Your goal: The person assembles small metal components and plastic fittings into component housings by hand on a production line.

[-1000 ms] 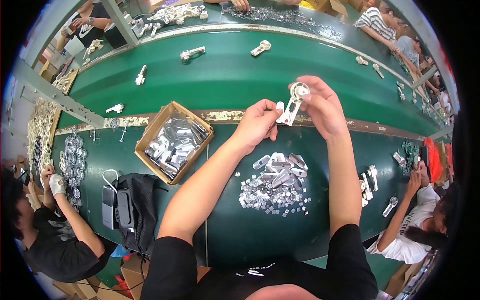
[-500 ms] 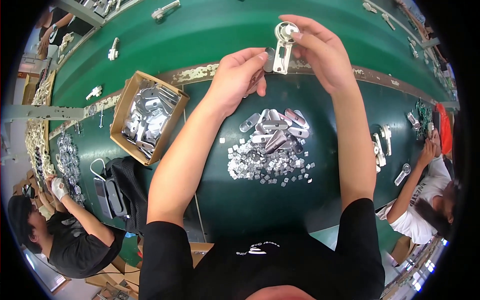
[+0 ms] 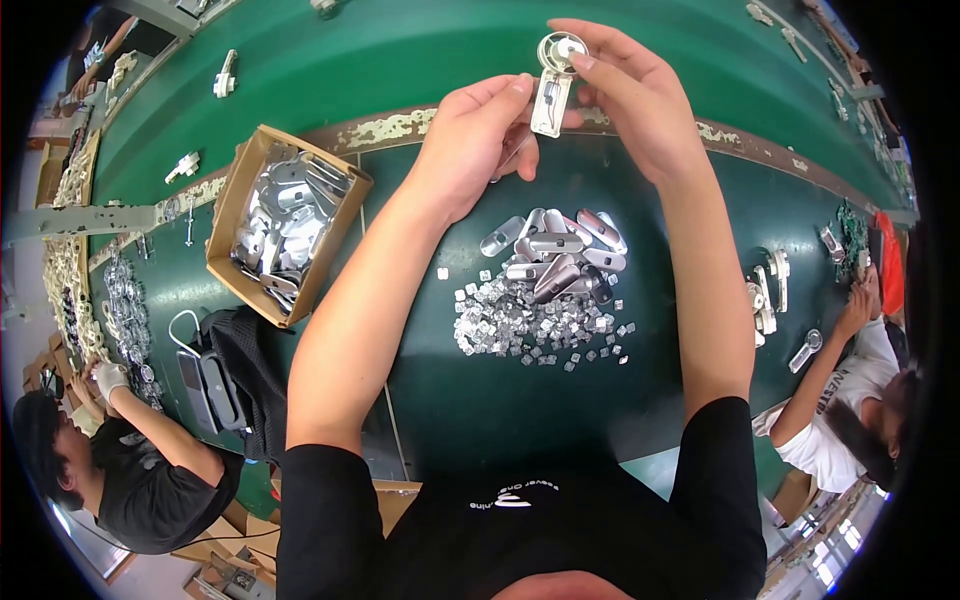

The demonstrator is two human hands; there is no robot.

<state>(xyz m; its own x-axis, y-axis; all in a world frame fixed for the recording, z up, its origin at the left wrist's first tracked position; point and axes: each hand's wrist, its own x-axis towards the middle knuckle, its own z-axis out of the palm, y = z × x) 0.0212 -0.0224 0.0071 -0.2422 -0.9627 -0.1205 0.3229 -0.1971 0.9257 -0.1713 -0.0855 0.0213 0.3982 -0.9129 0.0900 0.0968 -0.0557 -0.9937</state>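
Observation:
My right hand (image 3: 645, 105) is closed on the round head of a small white handheld fan (image 3: 552, 105), its thumb on the hub. The fan's handle points down toward me, its open inside showing a thin dark wire. Beside the handle, my left hand (image 3: 475, 135) is closed, thumb and forefinger at the handle's edge. A shiny oval cover plate (image 3: 516, 150) shows in part under its fingers; the rest is hidden. Below my hands lies a pile of silver oval cover plates (image 3: 555, 243), with many small clear square pieces (image 3: 510, 320) nearer to me.
A cardboard box (image 3: 215, 245) of silver plates stands at left, beside a black bag (image 3: 255, 375) and a dark device (image 3: 215, 390). More fans (image 3: 775, 285) lie at right. Beyond a worn ledge (image 3: 390, 127), a green belt (image 3: 330, 70) carries white parts. Co-workers sit on both sides.
The fan and both hands have shifted slightly up and left in view. The cover plate that stuck out from my left fingertips is now mostly hidden. Parts on the belt have shifted in view.

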